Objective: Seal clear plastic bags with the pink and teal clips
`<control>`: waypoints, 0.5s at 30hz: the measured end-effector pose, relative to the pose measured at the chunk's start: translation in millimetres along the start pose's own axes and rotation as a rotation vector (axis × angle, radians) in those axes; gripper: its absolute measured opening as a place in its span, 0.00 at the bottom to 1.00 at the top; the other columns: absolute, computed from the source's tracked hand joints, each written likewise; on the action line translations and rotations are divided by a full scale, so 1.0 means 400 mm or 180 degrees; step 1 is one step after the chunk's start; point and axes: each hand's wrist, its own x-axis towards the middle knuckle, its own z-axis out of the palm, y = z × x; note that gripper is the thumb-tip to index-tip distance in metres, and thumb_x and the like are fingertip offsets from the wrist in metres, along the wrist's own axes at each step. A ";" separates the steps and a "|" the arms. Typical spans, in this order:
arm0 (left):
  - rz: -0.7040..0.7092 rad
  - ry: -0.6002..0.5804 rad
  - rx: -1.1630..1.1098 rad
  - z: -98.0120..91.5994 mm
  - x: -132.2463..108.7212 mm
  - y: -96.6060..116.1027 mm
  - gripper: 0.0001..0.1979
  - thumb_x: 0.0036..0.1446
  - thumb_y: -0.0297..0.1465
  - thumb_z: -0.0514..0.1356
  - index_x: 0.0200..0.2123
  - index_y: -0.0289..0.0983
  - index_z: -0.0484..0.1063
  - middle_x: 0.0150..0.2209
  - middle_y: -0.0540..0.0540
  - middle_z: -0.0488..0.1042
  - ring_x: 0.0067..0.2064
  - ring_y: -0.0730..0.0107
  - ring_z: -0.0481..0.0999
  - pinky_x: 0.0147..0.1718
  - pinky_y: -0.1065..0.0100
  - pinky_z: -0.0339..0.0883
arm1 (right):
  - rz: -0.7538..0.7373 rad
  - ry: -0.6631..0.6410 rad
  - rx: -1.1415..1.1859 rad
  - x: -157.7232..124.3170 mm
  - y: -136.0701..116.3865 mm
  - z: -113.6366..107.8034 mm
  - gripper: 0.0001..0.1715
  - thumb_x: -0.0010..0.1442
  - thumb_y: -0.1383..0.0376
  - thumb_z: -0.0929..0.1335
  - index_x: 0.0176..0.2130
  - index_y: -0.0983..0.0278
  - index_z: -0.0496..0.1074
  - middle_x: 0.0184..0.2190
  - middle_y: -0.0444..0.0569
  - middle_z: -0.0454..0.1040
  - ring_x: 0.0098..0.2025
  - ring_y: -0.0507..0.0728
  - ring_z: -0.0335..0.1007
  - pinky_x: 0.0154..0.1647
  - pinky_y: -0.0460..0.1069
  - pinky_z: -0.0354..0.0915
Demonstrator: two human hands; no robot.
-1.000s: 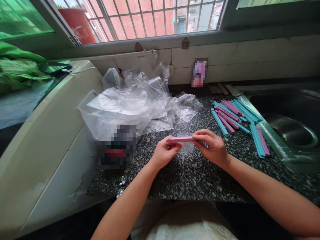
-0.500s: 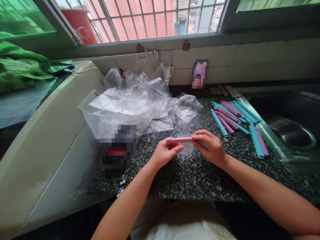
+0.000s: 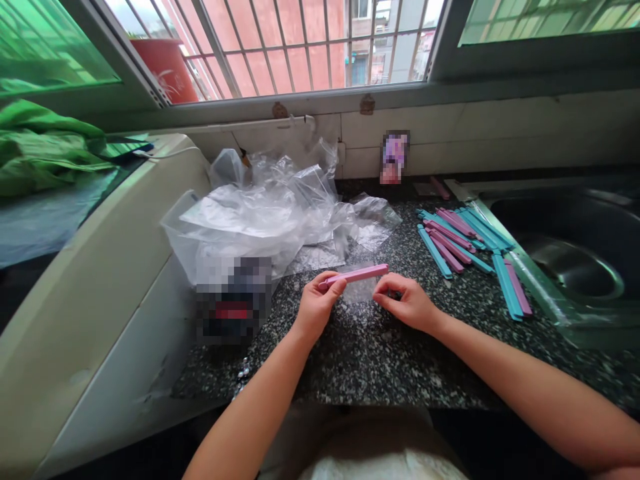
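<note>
Speckled counter [image 3: 280,373] lies below a barred window [image 3: 300,48]. The left hand [image 3: 316,308] grips one end of a pink clip [image 3: 361,273] over clear plastic [image 3: 361,291], fingers closed. The right hand [image 3: 407,305] is just beside its free end, fingers curled; whether they pinch anything cannot be told. Handling the clip seems the current step; the next move likely calls for steady left fingers.

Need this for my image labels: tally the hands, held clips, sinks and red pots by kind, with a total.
Hands (left hand, right hand): 2
Held clips (pink clip): 1
Sink: 1
Red pot: 1
Total: 5
</note>
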 end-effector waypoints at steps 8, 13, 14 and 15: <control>0.0012 0.0030 0.0138 0.004 -0.002 0.005 0.17 0.41 0.43 0.64 0.26 0.34 0.70 0.19 0.54 0.60 0.22 0.79 0.56 0.22 0.74 0.50 | -0.0341 0.0131 -0.0351 -0.003 0.001 0.001 0.07 0.56 0.67 0.65 0.26 0.64 0.67 0.23 0.45 0.70 0.29 0.52 0.65 0.31 0.48 0.62; 0.0066 0.0130 0.0359 -0.003 0.000 0.005 0.16 0.43 0.42 0.63 0.24 0.34 0.68 0.18 0.55 0.59 0.21 0.79 0.56 0.21 0.74 0.49 | -0.0396 0.0967 -0.0559 -0.006 0.003 -0.011 0.11 0.54 0.65 0.67 0.39 0.62 0.65 0.31 0.47 0.69 0.29 0.52 0.65 0.30 0.48 0.64; 0.0070 0.0133 0.0384 -0.004 0.001 0.004 0.16 0.43 0.42 0.63 0.24 0.34 0.68 0.18 0.55 0.59 0.21 0.79 0.56 0.21 0.74 0.50 | -0.0524 0.1052 -0.0677 -0.005 0.001 -0.012 0.13 0.54 0.65 0.68 0.41 0.62 0.65 0.33 0.48 0.69 0.31 0.53 0.65 0.31 0.49 0.65; 0.0074 0.0120 0.0399 -0.005 0.001 0.003 0.16 0.42 0.42 0.63 0.24 0.34 0.68 0.18 0.55 0.60 0.21 0.79 0.56 0.21 0.74 0.50 | -0.0675 0.1064 -0.0819 -0.003 -0.001 -0.014 0.14 0.54 0.65 0.68 0.42 0.61 0.65 0.35 0.49 0.70 0.32 0.54 0.66 0.33 0.50 0.66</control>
